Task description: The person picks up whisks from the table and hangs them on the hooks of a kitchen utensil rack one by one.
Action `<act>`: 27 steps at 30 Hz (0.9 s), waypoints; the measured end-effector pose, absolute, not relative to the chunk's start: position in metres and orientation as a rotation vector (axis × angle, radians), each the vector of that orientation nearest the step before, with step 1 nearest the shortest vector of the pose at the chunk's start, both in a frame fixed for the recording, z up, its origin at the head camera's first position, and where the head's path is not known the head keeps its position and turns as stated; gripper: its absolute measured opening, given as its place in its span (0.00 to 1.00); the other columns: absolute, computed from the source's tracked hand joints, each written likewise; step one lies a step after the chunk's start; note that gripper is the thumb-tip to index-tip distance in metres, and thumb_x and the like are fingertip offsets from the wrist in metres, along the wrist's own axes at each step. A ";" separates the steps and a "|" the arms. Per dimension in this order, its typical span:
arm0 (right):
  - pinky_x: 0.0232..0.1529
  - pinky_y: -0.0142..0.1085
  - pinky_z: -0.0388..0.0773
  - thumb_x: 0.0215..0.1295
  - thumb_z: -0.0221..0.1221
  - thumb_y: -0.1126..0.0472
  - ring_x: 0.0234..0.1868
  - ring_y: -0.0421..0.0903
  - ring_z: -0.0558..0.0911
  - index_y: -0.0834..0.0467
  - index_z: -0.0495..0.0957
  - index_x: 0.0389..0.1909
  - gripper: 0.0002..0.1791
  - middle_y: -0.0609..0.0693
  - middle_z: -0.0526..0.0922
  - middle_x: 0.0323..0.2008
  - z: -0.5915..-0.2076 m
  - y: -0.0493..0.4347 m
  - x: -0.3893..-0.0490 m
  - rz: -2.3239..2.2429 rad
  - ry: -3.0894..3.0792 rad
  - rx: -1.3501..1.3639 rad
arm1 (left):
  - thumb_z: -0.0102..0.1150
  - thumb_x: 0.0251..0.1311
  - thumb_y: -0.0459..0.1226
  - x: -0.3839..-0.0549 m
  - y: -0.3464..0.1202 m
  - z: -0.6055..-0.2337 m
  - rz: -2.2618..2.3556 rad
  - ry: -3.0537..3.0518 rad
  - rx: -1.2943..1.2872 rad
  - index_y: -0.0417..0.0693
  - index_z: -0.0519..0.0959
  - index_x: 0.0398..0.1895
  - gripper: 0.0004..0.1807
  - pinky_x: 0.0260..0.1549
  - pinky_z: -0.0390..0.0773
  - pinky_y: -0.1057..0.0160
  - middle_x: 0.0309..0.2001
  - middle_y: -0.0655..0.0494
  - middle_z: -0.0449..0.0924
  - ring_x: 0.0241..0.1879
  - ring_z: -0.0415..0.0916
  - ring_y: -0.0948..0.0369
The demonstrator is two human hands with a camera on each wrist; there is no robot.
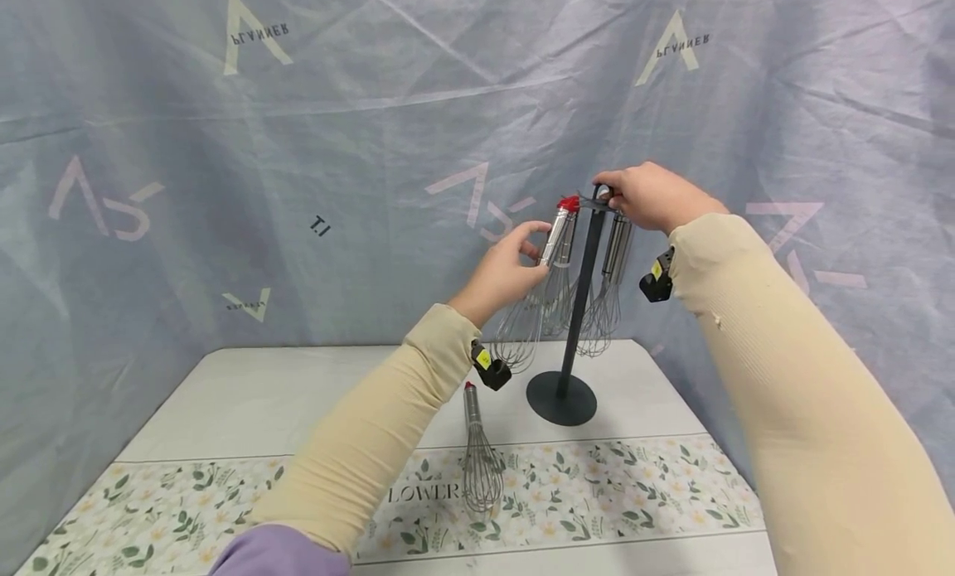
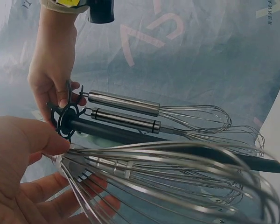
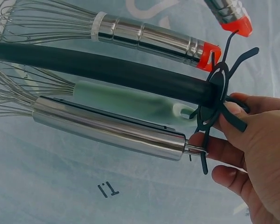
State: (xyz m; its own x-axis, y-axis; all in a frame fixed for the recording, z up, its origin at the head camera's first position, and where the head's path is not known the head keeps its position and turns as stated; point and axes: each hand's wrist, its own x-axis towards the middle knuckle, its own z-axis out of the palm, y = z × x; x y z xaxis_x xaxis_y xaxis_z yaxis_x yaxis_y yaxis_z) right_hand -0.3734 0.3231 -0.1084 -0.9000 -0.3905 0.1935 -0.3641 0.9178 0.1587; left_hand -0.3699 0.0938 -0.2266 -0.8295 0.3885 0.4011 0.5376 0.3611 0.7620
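My left hand (image 1: 507, 269) grips a wire whisk (image 1: 552, 238) by its silver, red-tipped handle, the wires pointing down beside a dark stand (image 1: 585, 294). In the right wrist view, the red end of that held whisk (image 3: 229, 14) is close to a hook and apart from it. At the top of the stand, my right hand (image 1: 656, 196) holds the hooked ring (image 3: 218, 93) between thumb and fingers. From the hooks hang another red-tipped whisk (image 3: 149, 39), a green-handled whisk (image 3: 126, 101) and a steel-handled whisk (image 3: 112, 127).
One more red-tipped whisk (image 1: 481, 468) lies on the table, over the flower-printed strip (image 1: 627, 493). The stand's round base (image 1: 545, 402) rests on the white tabletop (image 1: 298, 394) near the back right. A grey-blue cloth (image 1: 388, 145) hangs behind.
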 end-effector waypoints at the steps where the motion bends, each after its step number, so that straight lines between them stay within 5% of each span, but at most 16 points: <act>1: 0.49 0.53 0.76 0.78 0.48 0.67 0.52 0.60 0.81 0.61 0.63 0.73 0.24 0.64 0.80 0.57 -0.109 0.324 -0.374 -0.172 -2.861 0.566 | 0.59 0.66 0.33 -0.369 0.095 -0.227 -1.462 -2.469 -0.846 0.66 0.66 0.73 0.33 0.20 0.71 0.63 0.49 0.56 0.76 0.19 0.68 0.60; 12: 0.48 0.53 0.76 0.79 0.48 0.67 0.52 0.60 0.81 0.61 0.61 0.74 0.25 0.66 0.79 0.59 -0.111 0.327 -0.374 -0.135 -2.862 0.549 | 0.62 0.67 0.34 -0.371 0.108 -0.237 -1.475 -2.416 -0.853 0.69 0.66 0.73 0.34 0.21 0.69 0.62 0.50 0.57 0.78 0.18 0.65 0.60; 27: 0.43 0.50 0.76 0.79 0.49 0.66 0.48 0.59 0.82 0.61 0.60 0.75 0.26 0.66 0.79 0.60 -0.112 0.326 -0.372 -0.135 -2.851 0.546 | 0.64 0.65 0.32 -0.381 0.120 -0.257 -1.612 -2.271 -0.865 0.68 0.65 0.73 0.37 0.21 0.72 0.62 0.47 0.54 0.81 0.22 0.73 0.59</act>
State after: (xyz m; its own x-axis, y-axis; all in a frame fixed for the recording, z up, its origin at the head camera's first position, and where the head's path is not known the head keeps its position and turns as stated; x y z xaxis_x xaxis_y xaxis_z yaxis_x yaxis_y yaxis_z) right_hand -0.3719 0.3263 -0.1121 -0.9026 -0.3747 0.2118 -0.3531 0.9260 0.1338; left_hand -0.3809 0.1199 -0.2566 -0.8010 0.3329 0.4975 0.5795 0.2230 0.7839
